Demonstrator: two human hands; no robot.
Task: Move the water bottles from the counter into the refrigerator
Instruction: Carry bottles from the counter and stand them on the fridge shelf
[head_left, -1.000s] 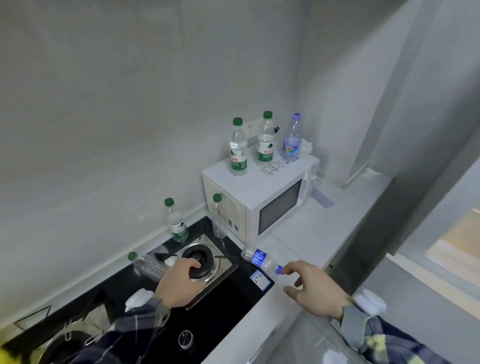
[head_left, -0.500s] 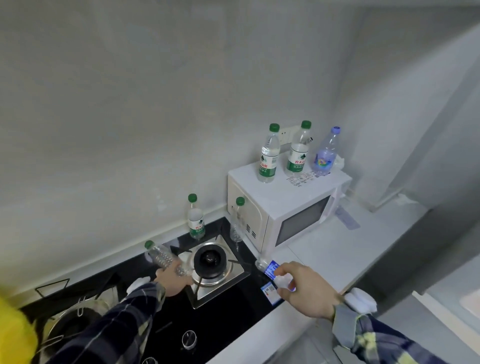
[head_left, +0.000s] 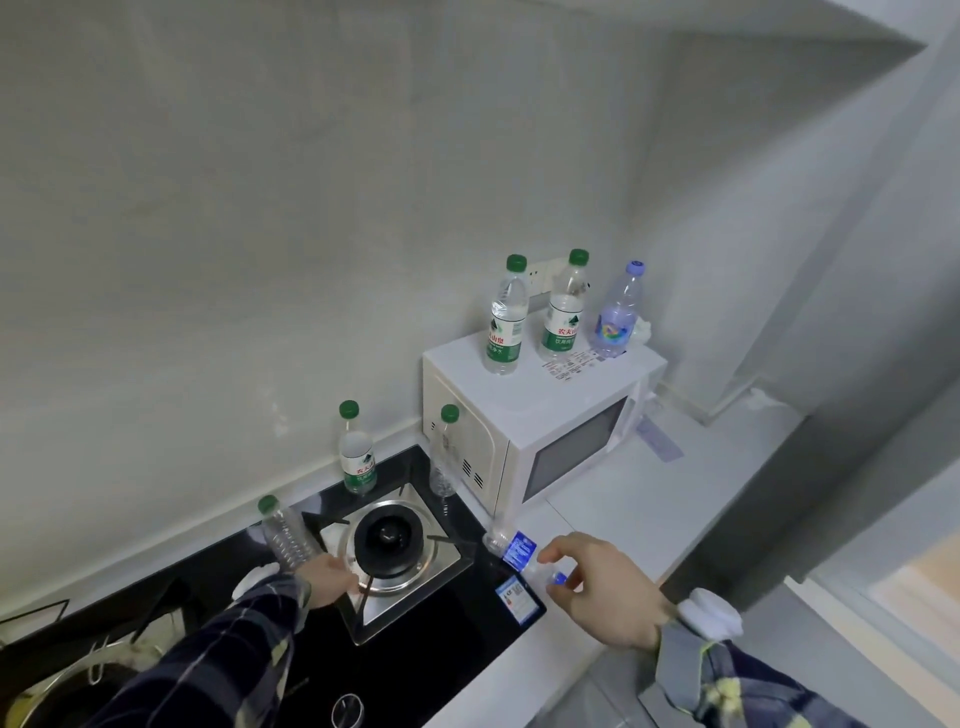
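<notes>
**Two bottles in hand at the stove**

At the counter, from the head camera, I see my left hand (head_left: 324, 577) curled round the base of a clear, label-less green-capped bottle (head_left: 285, 535), which tilts up and to the left over the black cooktop (head_left: 447, 654), just beside the gas burner (head_left: 387, 540). My right hand (head_left: 605, 587) pinches the blue cap end of a blue-labelled bottle (head_left: 517, 551); that bottle lies on its side at the seam between the cooktop and the white counter (head_left: 623, 499), just in front of the microwave (head_left: 540, 431).

Two more green-capped bottles stand upright behind the burner: a green-labelled bottle (head_left: 357, 457) near the wall and a bare clear bottle (head_left: 444, 457) right against the microwave's side. On top of the microwave stand three others: two with green labels, the left one (head_left: 505, 322) and the middle one (head_left: 563, 312), and a purple-capped bottle (head_left: 618, 317) at the right, near a crumpled white thing I cannot identify. A wall socket (head_left: 540, 273) shows behind them. Both my sleeves are plaid, and a white wrist device (head_left: 709, 613) sits on the right one. I cannot see the refrigerator from here for certain.
</notes>
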